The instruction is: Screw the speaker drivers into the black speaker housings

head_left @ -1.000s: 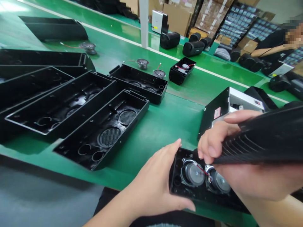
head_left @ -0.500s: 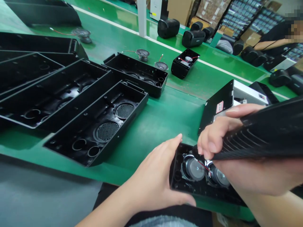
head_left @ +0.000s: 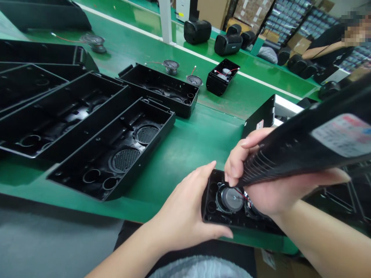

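Observation:
My left hand (head_left: 191,206) grips the end of a black speaker housing (head_left: 210,216), thumb along the near wall and fingers along the far side. Inside it sits a round speaker driver (head_left: 230,199) with a red wire; a second driver is partly hidden behind my right hand. Wrapped round a thick black electric screwdriver (head_left: 278,154) with ridged grip lines and a label, my right hand (head_left: 269,189) holds it slanted over the housing. The screwdriver's tip is hidden behind my fingers, so I cannot tell whether it touches a screw.
On the green bench, an open housing (head_left: 95,164) with two mesh grilles lies to the left, beside several others. Behind are loose drivers (head_left: 171,66) and a small housing (head_left: 222,77) with wired drivers. A flat black-and-white unit (head_left: 259,112) stands beyond my right hand. A co-worker's arm (head_left: 324,49) shows far right.
My right hand and the screwdriver have shifted left along the housing, and the screwdriver's body is raised, showing its label. My left hand keeps its grip. The whole view has shifted slightly.

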Demonstrator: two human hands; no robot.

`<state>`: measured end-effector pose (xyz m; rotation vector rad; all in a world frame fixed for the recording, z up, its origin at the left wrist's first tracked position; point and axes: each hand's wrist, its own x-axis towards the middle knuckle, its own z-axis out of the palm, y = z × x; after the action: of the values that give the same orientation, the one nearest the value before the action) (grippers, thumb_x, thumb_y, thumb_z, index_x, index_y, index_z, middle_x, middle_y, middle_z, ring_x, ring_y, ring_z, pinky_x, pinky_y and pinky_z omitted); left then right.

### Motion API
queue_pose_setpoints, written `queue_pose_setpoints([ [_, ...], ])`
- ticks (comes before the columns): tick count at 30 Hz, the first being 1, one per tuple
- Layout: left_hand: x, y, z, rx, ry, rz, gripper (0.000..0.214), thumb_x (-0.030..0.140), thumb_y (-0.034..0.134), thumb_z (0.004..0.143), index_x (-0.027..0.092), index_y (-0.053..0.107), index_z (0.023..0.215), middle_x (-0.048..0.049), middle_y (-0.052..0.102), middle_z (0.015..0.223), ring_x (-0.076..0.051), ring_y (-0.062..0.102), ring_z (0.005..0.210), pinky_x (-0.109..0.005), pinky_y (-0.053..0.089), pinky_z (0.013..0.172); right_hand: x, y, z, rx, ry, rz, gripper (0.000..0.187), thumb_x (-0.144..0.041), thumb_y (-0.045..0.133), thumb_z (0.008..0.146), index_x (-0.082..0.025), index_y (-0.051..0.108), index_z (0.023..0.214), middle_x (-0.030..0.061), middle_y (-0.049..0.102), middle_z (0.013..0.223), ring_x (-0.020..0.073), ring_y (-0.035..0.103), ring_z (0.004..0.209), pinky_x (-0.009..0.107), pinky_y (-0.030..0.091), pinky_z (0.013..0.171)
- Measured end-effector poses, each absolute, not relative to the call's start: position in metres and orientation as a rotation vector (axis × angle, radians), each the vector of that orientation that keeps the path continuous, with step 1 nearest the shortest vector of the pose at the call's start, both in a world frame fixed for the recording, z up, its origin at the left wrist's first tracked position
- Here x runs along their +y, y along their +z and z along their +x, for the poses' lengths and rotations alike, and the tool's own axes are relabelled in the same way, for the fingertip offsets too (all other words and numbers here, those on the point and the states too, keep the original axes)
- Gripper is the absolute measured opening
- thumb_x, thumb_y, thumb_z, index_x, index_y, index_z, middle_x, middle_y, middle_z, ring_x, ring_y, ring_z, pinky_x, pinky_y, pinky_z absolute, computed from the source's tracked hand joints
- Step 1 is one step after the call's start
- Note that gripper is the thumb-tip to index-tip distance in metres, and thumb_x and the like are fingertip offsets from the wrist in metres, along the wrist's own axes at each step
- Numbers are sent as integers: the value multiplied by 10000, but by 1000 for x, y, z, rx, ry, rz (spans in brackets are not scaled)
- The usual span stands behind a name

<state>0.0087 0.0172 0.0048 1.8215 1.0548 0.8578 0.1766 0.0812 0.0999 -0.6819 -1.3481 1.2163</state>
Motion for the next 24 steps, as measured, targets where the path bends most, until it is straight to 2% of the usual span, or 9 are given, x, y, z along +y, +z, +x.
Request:
queue_pose_setpoints([
  [5, 19, 2, 9, 1044, 877, 1827, 1339, 724, 1019, 701, 354, 278, 1752, -157, 471, 1774, -443, 501, 1607, -674, 448, 1316, 86, 83, 186, -1367, 1270, -637, 771, -1005, 593, 887, -272, 692, 1104, -15, 713, 708, 189, 603, 459, 318, 478, 424],
  [11, 19, 2, 9, 1007, 903, 1816, 1294, 666, 1044, 703, 354, 328, 1735, -162, 476, 1766, -459, 490, 1609, -670, 450, 1313, 83, 73, 190, -1414, 1240, -651, 736, -981, 591, 919, -286, 664, 1154, -23, 704, 748, 190, 612, 514, 353, 510, 510],
  [16, 17, -5, 8, 1019, 914, 1846, 1246, 718, 991, 751, 403, 303, 1740, -142, 458, 1780, -473, 473, 1620, -698, 438, 1312, 73, 66, 191, -1407, 1204, -620, 659, -895, 601, 993, -294, 664, 1256, 6, 688, 873, 220, 677, 700, 404, 578, 669],
  [18, 18, -7, 7, 1025, 921, 1869, 1258, 718, 972, 781, 426, 238, 1759, -141, 467, 1772, -471, 487, 1611, -707, 455, 1294, 71, 65, 190, -1405, 1185, -594, 621, -856, 632, 1005, -283, 671, 1242, 15, 692, 896, 222, 682, 747, 409, 586, 713],
  [22, 18, -8, 5, 1031, 912, 1900, 1239, 735, 928, 826, 460, 173, 1769, -143, 469, 1774, -479, 494, 1610, -737, 460, 1282, 69, 66, 185, -1380, 1144, -562, 565, -807, 713, 991, -249, 650, 1055, 7, 660, 857, 192, 648, 741, 375, 583, 723],
  [24, 18, -10, 3, 1056, 889, 1927, 1247, 737, 923, 830, 471, 148, 1770, -148, 447, 1790, -490, 476, 1624, -755, 444, 1289, 68, 73, 185, -1344, 1136, -553, 565, -800, 699, 1006, -246, 649, 1106, 3, 650, 846, 183, 642, 705, 354, 575, 677],
])
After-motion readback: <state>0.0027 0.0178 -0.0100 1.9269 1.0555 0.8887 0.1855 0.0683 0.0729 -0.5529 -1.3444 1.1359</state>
